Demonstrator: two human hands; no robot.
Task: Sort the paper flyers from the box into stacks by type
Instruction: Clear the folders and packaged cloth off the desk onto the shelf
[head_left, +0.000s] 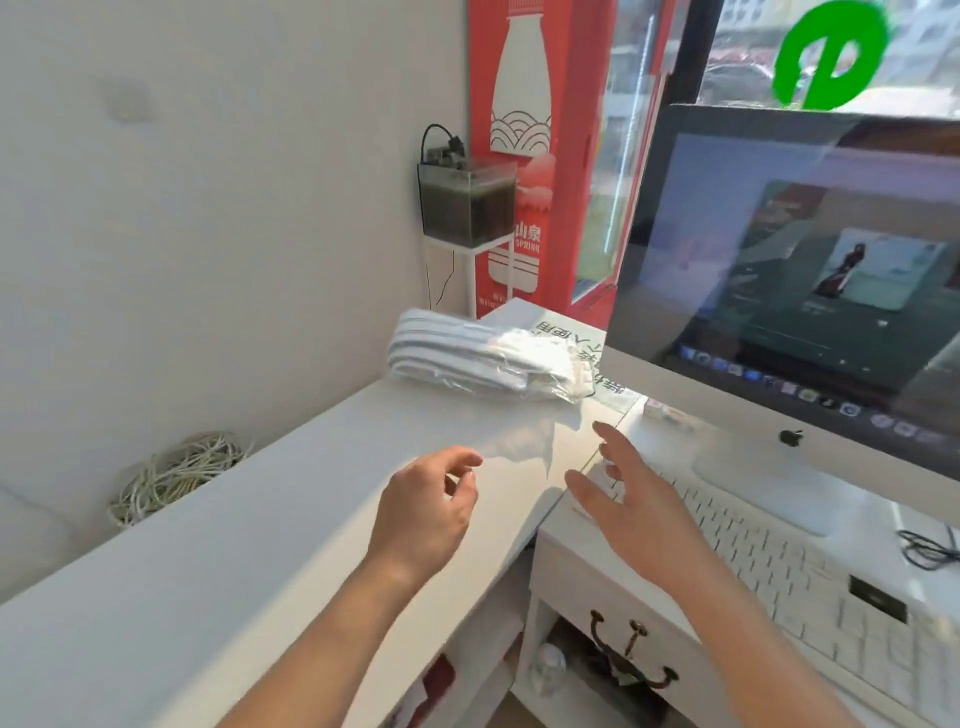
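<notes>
From the head view, no box shows anywhere, so where the flyers start from can't be told. The nearest thing to a task item is a bundle (483, 358) of white layered sheets in clear wrap, lying toward the far end of the desk (234, 561). It rests on a printed sheet (576, 332) with large characters. Whether the bundle is flyers is not clear from here.

The left hand (431, 499) hovers over the bare desktop with its fingers loosely half curled and its thumb near the forefinger. It holds nothing. The right hand (623, 499) is spread flat with straight fingers above the left end of the keyboard (779, 561), and it is also empty.

The bundle lies straight ahead of both hands, further along the desk and apart from each. Its long axis runs crosswise to the forearms, with its left end further off and its right end closer in. The left hand lines up with the bundle's middle. The right hand's fingertips sit nearer, just short of the bundle's near right corner.

My guess is that the right hand has the shorter reach. A two-handed lift would mean taking the bundle by its two ends.

The screen (805, 260) stands close on the right, so there is little room on that side.
</notes>
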